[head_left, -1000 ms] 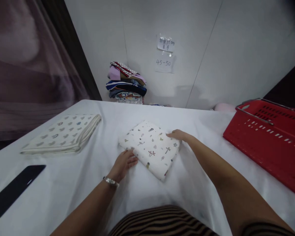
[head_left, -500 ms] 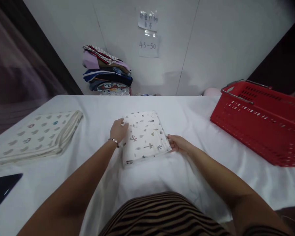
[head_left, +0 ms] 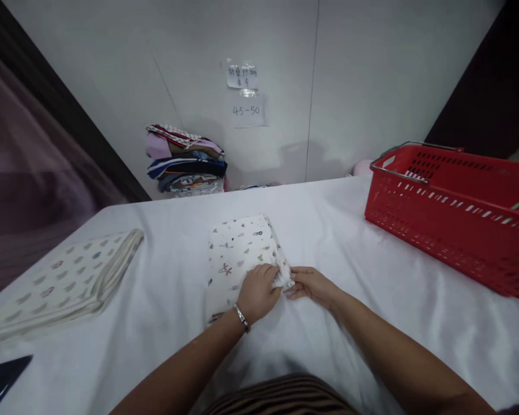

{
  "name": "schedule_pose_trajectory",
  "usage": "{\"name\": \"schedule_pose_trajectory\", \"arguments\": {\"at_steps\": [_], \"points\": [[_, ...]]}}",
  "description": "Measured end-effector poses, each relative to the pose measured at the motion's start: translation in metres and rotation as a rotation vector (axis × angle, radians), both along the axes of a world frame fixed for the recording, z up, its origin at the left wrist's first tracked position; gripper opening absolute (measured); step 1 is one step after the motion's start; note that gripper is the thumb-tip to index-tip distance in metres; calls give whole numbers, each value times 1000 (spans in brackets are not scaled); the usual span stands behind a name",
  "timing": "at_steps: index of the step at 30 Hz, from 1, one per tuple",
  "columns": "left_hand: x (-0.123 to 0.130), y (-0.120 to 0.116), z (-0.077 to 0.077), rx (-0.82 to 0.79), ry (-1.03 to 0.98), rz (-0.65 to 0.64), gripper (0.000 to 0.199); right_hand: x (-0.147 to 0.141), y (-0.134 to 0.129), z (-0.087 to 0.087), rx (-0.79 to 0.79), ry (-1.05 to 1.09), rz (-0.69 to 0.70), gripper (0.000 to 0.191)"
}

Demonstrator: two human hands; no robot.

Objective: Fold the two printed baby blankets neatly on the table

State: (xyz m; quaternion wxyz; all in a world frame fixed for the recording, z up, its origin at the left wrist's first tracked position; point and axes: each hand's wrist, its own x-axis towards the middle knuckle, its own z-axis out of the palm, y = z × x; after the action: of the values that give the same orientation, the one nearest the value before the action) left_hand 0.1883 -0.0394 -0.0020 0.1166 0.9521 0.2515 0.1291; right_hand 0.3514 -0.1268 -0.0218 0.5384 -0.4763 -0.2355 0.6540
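A white folded cloth with small printed palm trees and animals lies flat in the middle of the table. My left hand, a bracelet at its wrist, reaches over the cloth's near right part, its fingers closed on the layers there. At the same corner my right hand pinches the right edge between thumb and fingers. Some of the fingertips are hidden by the fabric. The cloth bunches slightly between the two hands.
A second folded cloth with grey hearts lies at the left. Nearer me is a dark flat object. On the right stands a red basket with metal handles. A pile of folded clothes rises beyond the far table edge, against the wall.
My left hand has moved from the cloth's left edge across to its near right corner. My right hand stays at the right edge. The camera has tilted upward a little.
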Motion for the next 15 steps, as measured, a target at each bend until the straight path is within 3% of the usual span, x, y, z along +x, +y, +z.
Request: {"name": "schedule_pose_trajectory", "arguments": {"at_steps": [4,10,15], "points": [[-2,3,1,-25,-55,10,28,2,0,0,10,25,23,25],[-4,-11,-9,137,4,-37,34,4,0,-4,34,55,61,25],[-5,-16,-7,89,-30,-51,33,-3,2,-6,37,-92,33,39]]}}
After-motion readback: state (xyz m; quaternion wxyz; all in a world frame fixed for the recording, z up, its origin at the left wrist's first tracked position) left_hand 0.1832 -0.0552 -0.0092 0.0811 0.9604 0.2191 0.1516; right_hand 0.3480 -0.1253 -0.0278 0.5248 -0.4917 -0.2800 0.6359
